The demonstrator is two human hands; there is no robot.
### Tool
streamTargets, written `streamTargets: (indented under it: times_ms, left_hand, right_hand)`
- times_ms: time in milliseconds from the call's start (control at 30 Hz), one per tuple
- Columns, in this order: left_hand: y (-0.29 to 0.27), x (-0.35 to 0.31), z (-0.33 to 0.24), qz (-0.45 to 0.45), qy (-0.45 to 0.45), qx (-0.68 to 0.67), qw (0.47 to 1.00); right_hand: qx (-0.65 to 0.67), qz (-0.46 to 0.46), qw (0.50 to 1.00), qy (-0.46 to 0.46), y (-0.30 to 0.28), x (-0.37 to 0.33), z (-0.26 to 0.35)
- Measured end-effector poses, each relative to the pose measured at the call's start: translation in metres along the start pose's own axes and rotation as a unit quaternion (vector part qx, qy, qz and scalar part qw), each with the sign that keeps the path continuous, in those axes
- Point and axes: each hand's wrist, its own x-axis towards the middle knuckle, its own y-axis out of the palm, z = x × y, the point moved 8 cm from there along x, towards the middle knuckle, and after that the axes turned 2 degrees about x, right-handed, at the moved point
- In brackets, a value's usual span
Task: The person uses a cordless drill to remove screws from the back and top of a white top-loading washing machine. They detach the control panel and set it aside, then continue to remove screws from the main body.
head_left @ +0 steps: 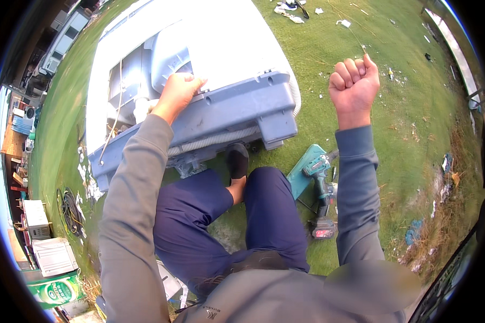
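A large white appliance (pixel 229 37), which looks like a washing machine, lies in front of me with its grey plastic base (pixel 226 105) toward my legs. An opening in it shows inner parts, a pale pipe end (pixel 141 109) and a loose thin cord (pixel 116 113). My left hand (pixel 179 94) is closed at the rim between the base and the white panel; its fingertips hide whatever they grip. Raised over the grass to the right, my right hand (pixel 355 91) makes a fist. A thin strand (pixel 355 37) shows beyond its thumb, but whether the fist holds it is unclear.
A teal cordless drill (pixel 320 188) lies by my right knee next to a teal case or panel (pixel 303 169). A corrugated hose (pixel 215 141) runs along the base. Coiled black cable (pixel 70 211) and discarded appliances (pixel 54 255) lie at left. Scraps litter the grass.
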Motion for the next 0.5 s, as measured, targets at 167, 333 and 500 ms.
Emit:
streamTargets:
  times_ms: [167, 333, 500]
  left_hand:
    - [0.002, 0.004, 0.0, 0.007, -0.023, -0.008, 1.0]
    - [0.001, 0.0, 0.002, 0.014, -0.028, -0.009, 0.999]
    - [0.007, 0.0, 0.0, 0.022, -0.039, -0.029, 0.999]
  right_hand:
    - [0.034, 0.124, 0.991, 0.027, 0.055, 0.089, -0.019]
    - [-0.095, 0.092, 0.983, 0.127, 0.057, 0.094, -0.105]
    - [-0.134, 0.124, 0.982, 0.052, 0.08, 0.097, -0.079]
